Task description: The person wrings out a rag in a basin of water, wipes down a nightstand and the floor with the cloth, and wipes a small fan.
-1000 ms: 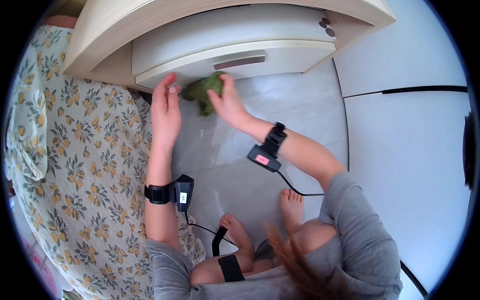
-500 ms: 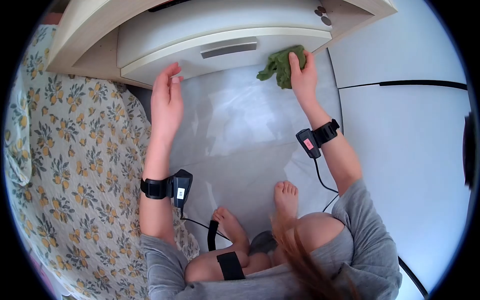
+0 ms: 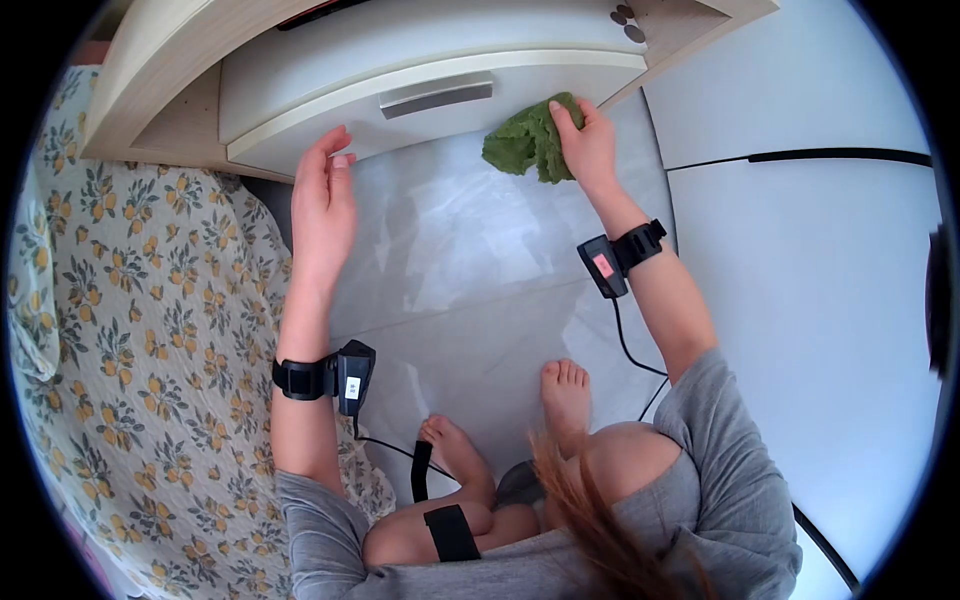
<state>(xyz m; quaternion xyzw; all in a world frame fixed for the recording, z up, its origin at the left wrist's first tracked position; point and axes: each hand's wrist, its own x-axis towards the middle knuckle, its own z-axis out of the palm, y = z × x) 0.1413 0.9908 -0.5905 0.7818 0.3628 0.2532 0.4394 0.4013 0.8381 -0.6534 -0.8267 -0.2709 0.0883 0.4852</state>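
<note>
A crumpled green cloth (image 3: 530,142) hangs from my right hand (image 3: 588,145), pinched between thumb and fingers. It lies against or just in front of the lower right of a white drawer front (image 3: 340,133); contact I cannot tell. The drawer has a flat metal handle (image 3: 436,94) at its middle. At the drawer's left end is my left hand (image 3: 323,200), holding nothing, its thumb apart from the stretched fingers. Those fingertips are near or against the drawer's face.
Wooden furniture (image 3: 150,80) frames the drawer, with several dark round pieces (image 3: 628,22) at its right. Lemon-patterned fabric (image 3: 160,350) drapes on the left. White cabinet doors (image 3: 800,300) stand on the right. Grey floor (image 3: 450,260) lies below; cables trail from both wrist devices.
The cloth has spread wider and shifted left with my right hand. My left hand stays by the drawer's left end. The whole view has shifted slightly.
</note>
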